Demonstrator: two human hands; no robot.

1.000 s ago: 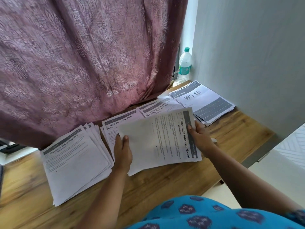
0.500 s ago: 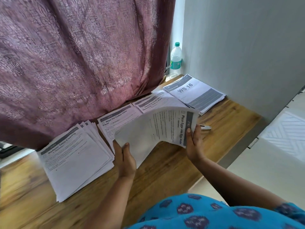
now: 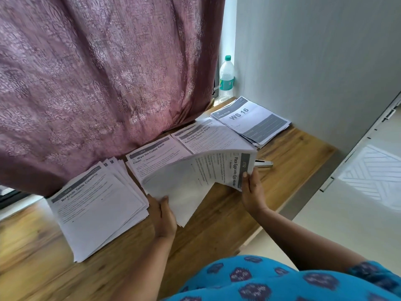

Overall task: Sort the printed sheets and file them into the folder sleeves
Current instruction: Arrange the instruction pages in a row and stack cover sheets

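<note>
Both hands hold a stack of printed sheets (image 3: pixel 195 177) headed "Place Eggs into Egg Holder", lifted above the wooden table (image 3: pixel 227 216) and bowed upward in the middle. My left hand (image 3: pixel 162 216) grips its near left corner. My right hand (image 3: pixel 251 192) pinches the right edge by the heading. Other piles lie on the table: "Bedside Table Cleaning" (image 3: pixel 97 205) at the left, "Wipe the Coffee Table Clean" (image 3: pixel 152 157) behind the held stack, "Charging Small Items" (image 3: pixel 208 135) beyond it, and "WS 16" (image 3: pixel 251 120) at the far right. No folder is in view.
A mauve curtain (image 3: pixel 104 79) hangs down onto the back of the table. A plastic water bottle (image 3: pixel 226 79) stands in the far corner by the grey wall (image 3: pixel 314 61). A small metal stapler (image 3: pixel 263 164) lies just right of the held stack. The table ends at the right, floor beyond.
The held stack has risen off the table and bent into an arch. My hands have come closer together, and the view has swung slightly right.
</note>
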